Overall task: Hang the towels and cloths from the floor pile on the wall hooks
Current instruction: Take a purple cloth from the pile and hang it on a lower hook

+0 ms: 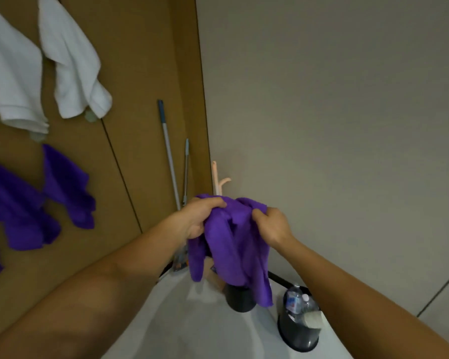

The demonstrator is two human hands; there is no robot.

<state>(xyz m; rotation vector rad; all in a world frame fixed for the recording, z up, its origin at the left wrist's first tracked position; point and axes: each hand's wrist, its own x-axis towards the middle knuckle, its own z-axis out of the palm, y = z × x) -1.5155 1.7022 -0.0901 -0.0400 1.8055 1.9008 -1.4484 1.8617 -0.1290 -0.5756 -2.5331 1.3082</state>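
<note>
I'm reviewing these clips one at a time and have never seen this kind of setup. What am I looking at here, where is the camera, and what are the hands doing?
There is no machine: this is one wide-angle picture from a camera worn on a person's head, looking forward and down, so the walls appear tilted. The two bare arms reaching in are the wearer's own. The left hand and right hand both grip one purple cloth, bunched at the top, the rest hanging down. On the brown wall panel at left, two white towels and several purple cloths already hang. Two mop handles lean in the corner. Below, a black bin holds plastic bottles, with another black container beside it.
</note>
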